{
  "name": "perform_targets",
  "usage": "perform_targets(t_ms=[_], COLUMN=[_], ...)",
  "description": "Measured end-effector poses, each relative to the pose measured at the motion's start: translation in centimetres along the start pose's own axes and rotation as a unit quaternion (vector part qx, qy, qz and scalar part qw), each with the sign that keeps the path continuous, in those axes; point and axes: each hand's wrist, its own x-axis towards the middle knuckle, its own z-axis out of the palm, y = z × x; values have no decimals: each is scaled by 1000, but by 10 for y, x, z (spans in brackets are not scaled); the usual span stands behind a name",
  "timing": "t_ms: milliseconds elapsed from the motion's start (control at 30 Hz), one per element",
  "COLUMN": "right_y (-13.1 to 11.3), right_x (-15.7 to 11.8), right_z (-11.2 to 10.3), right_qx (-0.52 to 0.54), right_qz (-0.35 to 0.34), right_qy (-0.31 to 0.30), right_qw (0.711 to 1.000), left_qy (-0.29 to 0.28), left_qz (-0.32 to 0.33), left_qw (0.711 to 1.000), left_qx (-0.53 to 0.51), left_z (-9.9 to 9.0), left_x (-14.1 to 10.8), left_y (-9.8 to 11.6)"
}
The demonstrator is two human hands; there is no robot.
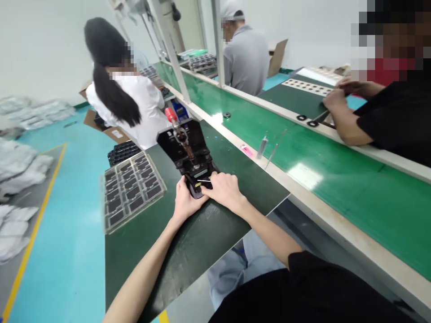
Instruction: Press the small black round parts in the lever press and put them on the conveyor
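Head view: at the centre of a dark green table (205,244) stands a black metal hinged fixture (190,167), lid raised, with a red-handled metal clamp (180,130). Its long axis runs away from the wearer, leaning left. The left hand (186,199) curls against its near left corner, fingers partly hidden; how firmly they close cannot be told. The right hand (225,188), fingers bent, touches its near right side. A thin white strip (204,181) lies crosswise over its bed, right end meeting the right hand, the nearer one; whether it is pinched cannot be told. Left of the fixture sits a clear plastic tray (127,210) of dark rectangular pieces. Beyond it, a white label (117,133) on a brown cardboard box is too small to read. No brand or writing is legible.
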Motion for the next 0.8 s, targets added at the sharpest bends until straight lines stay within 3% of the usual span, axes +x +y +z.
perform_targets(t_ms=[133,233,367,467,533,633,800], right_y=[19,49,119,187,231,282,318], right_x=[-10,-48,-109,-120,-102,-41,78], right_z=[-5,-2,-14,-46,-71,-102,-130], right_qx=[91,154,180,93,-1,-82,-83], right_qz=[2,11,70,161,223,283,281], right_qy=[15,76,174,261,275,246,202], right_qw=[996,985,966,947,935,923,934], left_qy=[-12,-16,-17,-15,-16,-18,-12], left_qz=[-3,1,5,0,-3,-7,-16], left_qw=[1000,1000,999,999,999,999,999], left_qx=[4,15,28,38,38,39,33], left_z=[-7,-11,-14,-15,-16,-15,-13], left_x=[4,6,9,10,11,10,8], left_y=[5,9,12,13,14,13,8])
